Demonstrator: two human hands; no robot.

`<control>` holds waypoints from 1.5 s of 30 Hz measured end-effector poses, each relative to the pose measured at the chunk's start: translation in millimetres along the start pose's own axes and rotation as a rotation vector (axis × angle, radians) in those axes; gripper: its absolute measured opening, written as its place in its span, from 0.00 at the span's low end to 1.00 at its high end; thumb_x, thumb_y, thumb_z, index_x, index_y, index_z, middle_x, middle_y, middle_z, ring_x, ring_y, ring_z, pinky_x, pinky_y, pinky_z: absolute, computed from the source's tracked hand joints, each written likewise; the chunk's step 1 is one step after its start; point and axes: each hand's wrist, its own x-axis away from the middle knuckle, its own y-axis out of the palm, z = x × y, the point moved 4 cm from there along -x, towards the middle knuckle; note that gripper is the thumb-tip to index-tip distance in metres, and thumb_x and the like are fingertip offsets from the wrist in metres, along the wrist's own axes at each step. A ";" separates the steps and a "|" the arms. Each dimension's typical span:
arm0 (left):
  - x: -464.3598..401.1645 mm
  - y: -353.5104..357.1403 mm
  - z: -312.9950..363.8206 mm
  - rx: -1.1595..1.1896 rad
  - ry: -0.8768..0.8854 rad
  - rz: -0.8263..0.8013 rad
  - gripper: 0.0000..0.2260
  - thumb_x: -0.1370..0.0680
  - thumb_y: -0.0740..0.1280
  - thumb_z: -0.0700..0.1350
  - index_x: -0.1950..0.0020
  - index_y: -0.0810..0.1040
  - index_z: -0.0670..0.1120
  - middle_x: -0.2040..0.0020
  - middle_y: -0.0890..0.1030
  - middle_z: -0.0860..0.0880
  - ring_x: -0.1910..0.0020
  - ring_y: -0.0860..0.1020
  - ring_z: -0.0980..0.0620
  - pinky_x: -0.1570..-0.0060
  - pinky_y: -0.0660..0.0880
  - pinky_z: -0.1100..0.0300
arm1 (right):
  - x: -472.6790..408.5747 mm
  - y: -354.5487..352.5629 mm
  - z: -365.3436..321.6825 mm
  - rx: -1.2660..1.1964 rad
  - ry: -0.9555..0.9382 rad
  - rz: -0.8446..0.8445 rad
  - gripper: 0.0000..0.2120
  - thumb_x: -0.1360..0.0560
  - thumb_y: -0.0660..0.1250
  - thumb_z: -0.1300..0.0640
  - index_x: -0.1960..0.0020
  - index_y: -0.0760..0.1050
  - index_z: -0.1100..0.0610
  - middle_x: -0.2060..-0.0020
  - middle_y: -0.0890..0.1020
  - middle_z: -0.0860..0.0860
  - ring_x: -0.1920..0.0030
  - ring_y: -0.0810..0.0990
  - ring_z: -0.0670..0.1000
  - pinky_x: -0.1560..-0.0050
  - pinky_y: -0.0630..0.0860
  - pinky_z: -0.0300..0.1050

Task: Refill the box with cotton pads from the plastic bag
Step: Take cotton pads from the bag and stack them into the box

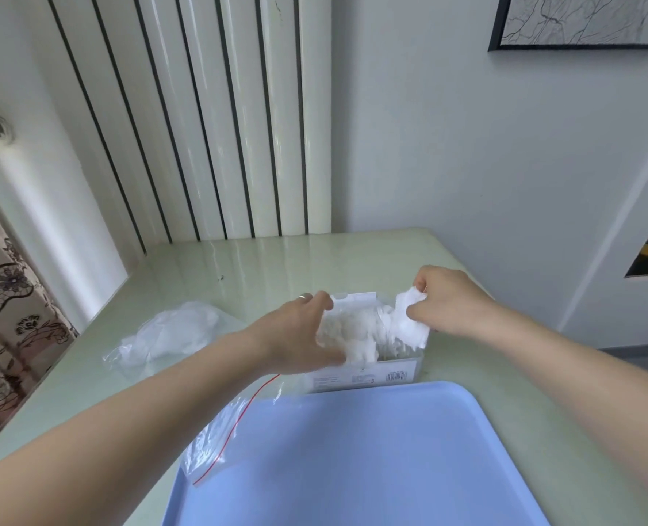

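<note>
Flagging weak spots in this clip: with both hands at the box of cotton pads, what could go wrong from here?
1. The right hand pinches a wad of cotton pads over the right edge of the box; some may drop onto the table.
2. The pads already heap above the rim, so pressing with the left hand could push some out.
3. The light box might slide toward the blue tray.

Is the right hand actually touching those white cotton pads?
Touching. The head view shows the right hand pinching a stack of cotton pads between thumb and fingers, above the box.
</note>
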 end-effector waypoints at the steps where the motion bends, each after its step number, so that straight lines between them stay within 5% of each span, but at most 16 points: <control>1: 0.4 3.7 -2.4 -0.093 -0.011 -0.018 0.34 0.29 0.70 0.61 0.29 0.62 0.50 0.37 0.69 0.52 0.42 0.71 0.50 0.43 0.72 0.55 | 0.6 3.2 -3.7 0.069 -0.038 -0.004 0.07 0.30 0.66 0.60 0.52 0.72 0.56 0.57 0.77 0.52 0.56 0.78 0.57 0.65 0.70 0.44; 4: -2.0 11.9 -10.2 -0.279 -0.074 -0.045 0.37 0.34 0.71 0.65 0.34 0.63 0.48 0.42 0.69 0.48 0.45 0.73 0.47 0.45 0.75 0.51 | 5.1 26.7 -17.5 0.190 -0.163 -0.021 0.07 0.32 0.65 0.60 0.62 0.68 0.51 0.62 0.75 0.50 0.59 0.76 0.57 0.68 0.67 0.44; 9: -4.6 21.7 -15.5 -0.232 -0.164 -0.121 0.31 0.33 0.72 0.63 0.45 0.59 0.48 0.50 0.69 0.47 0.55 0.75 0.46 0.54 0.77 0.53 | 4.9 55.1 -27.1 0.226 -0.226 -0.073 0.04 0.31 0.64 0.64 0.57 0.73 0.59 0.61 0.75 0.53 0.61 0.75 0.57 0.65 0.67 0.46; 18: -7.8 20.9 -11.3 -0.138 -0.132 -0.107 0.34 0.30 0.73 0.59 0.37 0.58 0.44 0.56 0.69 0.49 0.58 0.72 0.47 0.60 0.72 0.55 | -6.7 63.8 -37.1 0.359 -0.190 -0.269 0.07 0.28 0.67 0.62 0.65 0.72 0.58 0.67 0.71 0.52 0.65 0.69 0.54 0.69 0.65 0.43; 23: -8.1 21.5 -10.6 -0.143 -0.128 -0.097 0.38 0.30 0.72 0.59 0.32 0.57 0.42 0.53 0.70 0.48 0.57 0.71 0.47 0.60 0.71 0.56 | -8.2 68.7 -30.7 0.143 -0.059 -0.345 0.20 0.26 0.65 0.64 0.73 0.61 0.54 0.86 0.66 0.43 0.73 0.63 0.46 0.73 0.59 0.38; 27: -7.0 21.8 -11.9 -0.127 -0.128 -0.105 0.38 0.29 0.72 0.59 0.32 0.57 0.42 0.52 0.71 0.47 0.56 0.72 0.47 0.59 0.72 0.55 | -6.9 74.4 -35.5 0.316 -0.085 -0.215 0.08 0.26 0.66 0.63 0.62 0.71 0.56 0.64 0.74 0.50 0.60 0.75 0.55 0.63 0.71 0.41; 31: -6.6 23.2 -11.3 -0.120 -0.135 -0.111 0.37 0.29 0.72 0.59 0.32 0.58 0.41 0.52 0.70 0.47 0.56 0.72 0.46 0.56 0.74 0.53 | -8.5 81.1 -35.1 0.197 -0.008 -0.258 0.18 0.27 0.64 0.63 0.71 0.60 0.55 0.71 0.66 0.51 0.70 0.64 0.50 0.73 0.59 0.41; 34: -6.7 23.6 -10.4 -0.135 -0.142 -0.115 0.37 0.29 0.72 0.58 0.31 0.57 0.42 0.50 0.71 0.46 0.55 0.73 0.46 0.55 0.75 0.52 | -10.5 84.7 -29.2 -0.001 0.079 -0.292 0.20 0.28 0.65 0.65 0.75 0.62 0.55 0.69 0.71 0.52 0.68 0.67 0.52 0.70 0.63 0.40; 39: -6.7 25.2 -7.8 -0.142 -0.144 -0.097 0.29 0.29 0.73 0.57 0.42 0.59 0.45 0.50 0.71 0.45 0.56 0.75 0.45 0.56 0.75 0.52 | -11.5 89.9 -30.7 -0.050 0.140 -0.403 0.14 0.27 0.58 0.64 0.69 0.71 0.56 0.64 0.75 0.54 0.65 0.68 0.53 0.64 0.64 0.41; 43: 1.7 20.4 -12.8 -0.047 -0.169 -0.145 0.37 0.31 0.72 0.63 0.34 0.58 0.47 0.45 0.73 0.47 0.49 0.76 0.45 0.47 0.77 0.48 | -4.1 76.4 -42.4 0.094 0.106 -0.445 0.14 0.27 0.56 0.62 0.67 0.76 0.55 0.64 0.79 0.51 0.66 0.71 0.52 0.65 0.68 0.40; 45: 11.6 2.9 -21.3 0.069 -0.174 -0.116 0.41 0.30 0.71 0.67 0.28 0.56 0.49 0.37 0.73 0.48 0.41 0.76 0.45 0.40 0.74 0.47 | 5.6 64.1 -49.7 0.171 0.007 -0.363 0.10 0.25 0.57 0.61 0.57 0.77 0.56 0.59 0.79 0.52 0.63 0.75 0.52 0.63 0.71 0.41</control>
